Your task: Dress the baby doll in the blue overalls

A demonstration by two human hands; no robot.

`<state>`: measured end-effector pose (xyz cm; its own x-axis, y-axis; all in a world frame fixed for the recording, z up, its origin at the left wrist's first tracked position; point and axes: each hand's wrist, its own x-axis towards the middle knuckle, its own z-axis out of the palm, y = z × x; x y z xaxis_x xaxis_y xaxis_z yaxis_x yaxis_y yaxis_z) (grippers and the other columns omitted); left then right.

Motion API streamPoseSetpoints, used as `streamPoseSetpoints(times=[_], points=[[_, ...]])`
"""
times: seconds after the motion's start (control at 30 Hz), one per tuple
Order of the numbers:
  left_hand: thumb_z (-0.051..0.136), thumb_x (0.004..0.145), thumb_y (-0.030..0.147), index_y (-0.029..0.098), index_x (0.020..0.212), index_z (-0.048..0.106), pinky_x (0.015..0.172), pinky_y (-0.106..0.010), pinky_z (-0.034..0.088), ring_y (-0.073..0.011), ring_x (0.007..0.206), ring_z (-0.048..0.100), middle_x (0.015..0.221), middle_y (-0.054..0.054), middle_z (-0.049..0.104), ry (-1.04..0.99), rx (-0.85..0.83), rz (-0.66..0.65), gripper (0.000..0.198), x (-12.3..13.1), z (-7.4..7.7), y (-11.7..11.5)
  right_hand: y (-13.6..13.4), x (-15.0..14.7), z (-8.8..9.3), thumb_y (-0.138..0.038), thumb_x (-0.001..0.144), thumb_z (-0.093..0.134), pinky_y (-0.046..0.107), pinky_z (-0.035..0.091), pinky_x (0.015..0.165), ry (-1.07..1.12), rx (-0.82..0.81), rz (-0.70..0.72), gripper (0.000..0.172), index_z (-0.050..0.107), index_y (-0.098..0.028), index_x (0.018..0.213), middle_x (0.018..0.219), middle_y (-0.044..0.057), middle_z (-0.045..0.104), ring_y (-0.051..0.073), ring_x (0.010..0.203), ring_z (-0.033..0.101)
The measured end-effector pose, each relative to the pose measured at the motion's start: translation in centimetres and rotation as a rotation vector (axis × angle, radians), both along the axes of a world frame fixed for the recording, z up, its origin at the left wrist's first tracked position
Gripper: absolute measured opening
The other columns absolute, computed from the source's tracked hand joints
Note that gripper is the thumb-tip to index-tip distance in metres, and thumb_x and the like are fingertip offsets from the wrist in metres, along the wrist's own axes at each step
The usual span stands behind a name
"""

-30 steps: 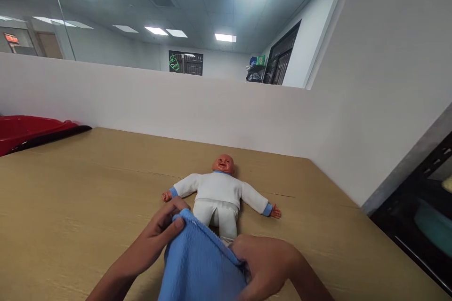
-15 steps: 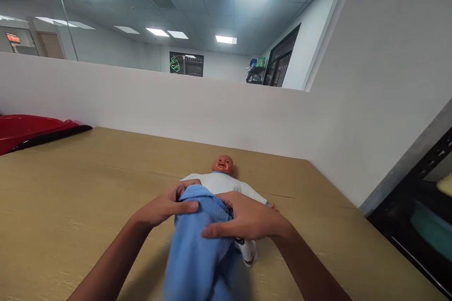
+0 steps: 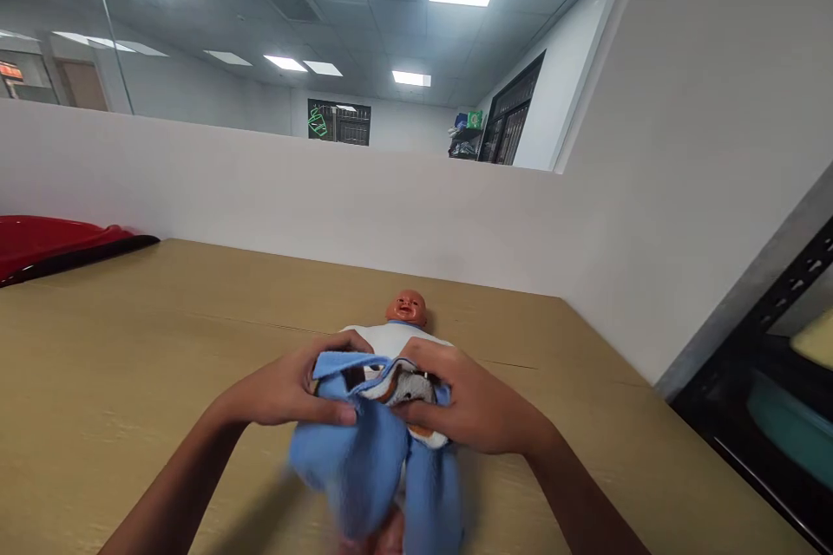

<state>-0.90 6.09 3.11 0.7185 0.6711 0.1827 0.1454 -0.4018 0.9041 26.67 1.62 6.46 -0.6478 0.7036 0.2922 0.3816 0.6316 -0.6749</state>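
Note:
A baby doll [image 3: 407, 309] in a white top lies on its back, its head away from me. Over its lower body is a blue cloth garment [image 3: 370, 451] that looks like small trousers, its legs hanging toward me. My left hand [image 3: 299, 381] pinches the left side of the garment's upper edge between thumb and fingers. On the right side, my right hand [image 3: 455, 395] grips the same edge, where a grey, brown and white patterned patch [image 3: 409, 386] shows. Reddish skin-coloured shapes at the garment's lower end are blurred. The doll's arms and most of its legs are hidden.
The doll lies on a tan tabletop [image 3: 162, 347] against a white wall [image 3: 364, 212] with a glass pane above. A red tub-like object [image 3: 52, 241] stands at the far left. To the right is a black rack [image 3: 735, 434] with a teal item [image 3: 794, 425].
My hands have moved apart, spreading the garment's upper edge and exposing the patterned patch. The garment's legs have swung, and the doll's white-clad foot at the right is now covered.

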Motion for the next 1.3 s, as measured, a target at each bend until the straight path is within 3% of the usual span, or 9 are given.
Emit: streamPoseSetpoints(times=[0.13,0.23,0.37,0.53,0.67,0.87,1.03,1.13,1.3], points=[[0.081,0.086,0.047,0.020,0.101,0.070,0.075,-0.025,0.043,-0.0176,0.086,0.055,0.091,0.001,0.061,0.043,0.059,0.032,0.033,0.6,0.6,-0.3,0.8,0.6,0.8,-0.021,0.090,0.076,0.028,0.042,0.079,-0.049,0.022,0.016,0.012,0.066,-0.023,0.097,0.097,-0.003,0.063,0.016,0.088,0.057],[0.073,0.093,0.049,0.019,0.092,0.070,0.071,-0.024,0.042,-0.0170,0.083,0.053,0.086,0.001,0.058,0.064,0.099,0.028,0.030,-0.2,0.1,0.3,1.3,2.5,1.5,-0.038,0.091,0.079,0.029,0.040,0.073,-0.188,0.027,-0.047,0.019,0.068,-0.022,0.094,0.089,-0.002,0.065,0.018,0.081,0.057],[0.074,0.092,0.048,0.023,0.107,0.074,0.077,-0.025,0.047,-0.0198,0.090,0.058,0.099,-0.001,0.067,0.138,0.175,0.053,0.029,-0.9,-0.3,0.6,0.9,3.9,3.1,-0.045,0.098,0.072,0.033,0.044,0.084,-0.265,0.044,-0.056,0.025,0.076,-0.025,0.113,0.103,0.001,0.074,0.022,0.094,0.065],[0.083,0.082,0.052,0.027,0.128,0.071,0.090,-0.029,0.050,-0.0278,0.109,0.063,0.123,-0.004,0.072,0.152,0.202,0.127,0.054,0.6,0.6,-0.6,0.8,1.7,3.6,-0.045,0.102,0.067,0.033,0.046,0.096,-0.125,0.085,0.042,0.023,0.077,-0.026,0.110,0.108,0.003,0.066,0.021,0.105,0.062],[0.076,0.089,0.054,0.026,0.133,0.068,0.097,-0.033,0.051,-0.0278,0.113,0.062,0.122,-0.004,0.072,0.056,0.145,0.111,0.053,2.1,1.4,-1.3,1.2,0.0,2.8,-0.041,0.111,0.048,0.034,0.044,0.100,-0.074,0.091,0.062,0.031,0.073,-0.023,0.114,0.109,0.004,0.065,0.020,0.106,0.060],[0.076,0.090,0.052,0.022,0.119,0.073,0.100,-0.035,0.048,-0.0273,0.111,0.061,0.114,-0.003,0.073,-0.012,0.073,0.064,0.041,2.3,1.2,-0.8,1.6,0.8,1.8,-0.055,0.110,0.044,0.034,0.048,0.090,0.089,0.034,-0.120,0.043,0.072,-0.022,0.107,0.099,0.003,0.068,0.021,0.098,0.060],[0.084,0.084,0.050,0.018,0.097,0.066,0.073,-0.022,0.045,-0.0139,0.081,0.055,0.087,0.002,0.062,-0.261,-0.043,0.012,0.038,1.7,0.8,-0.4,2.6,1.7,-0.9,-0.077,0.092,0.058,0.036,0.052,0.094,-0.011,-0.268,0.120,0.064,0.071,-0.022,0.121,0.111,0.005,0.071,0.025,0.105,0.063],[0.082,0.088,0.047,0.018,0.089,0.059,0.066,-0.019,0.041,-0.0104,0.074,0.050,0.081,0.004,0.056,-0.323,-0.074,0.042,0.037,1.1,0.5,0.1,1.9,2.1,-2.5,-0.072,0.080,0.078,0.040,0.051,0.101,-0.118,-0.274,0.169,0.059,0.077,-0.022,0.112,0.107,0.005,0.073,0.028,0.106,0.064],[0.080,0.091,0.042,0.017,0.096,0.061,0.068,-0.020,0.043,-0.0116,0.077,0.052,0.084,0.003,0.055,-0.318,-0.059,0.133,0.032,0.0,-0.2,0.9,0.0,3.9,-5.2,-0.060,0.096,0.067,0.054,0.033,0.123,-0.024,-0.278,-0.062,0.051,0.069,-0.026,0.133,0.147,0.013,0.061,0.034,0.140,0.050]])
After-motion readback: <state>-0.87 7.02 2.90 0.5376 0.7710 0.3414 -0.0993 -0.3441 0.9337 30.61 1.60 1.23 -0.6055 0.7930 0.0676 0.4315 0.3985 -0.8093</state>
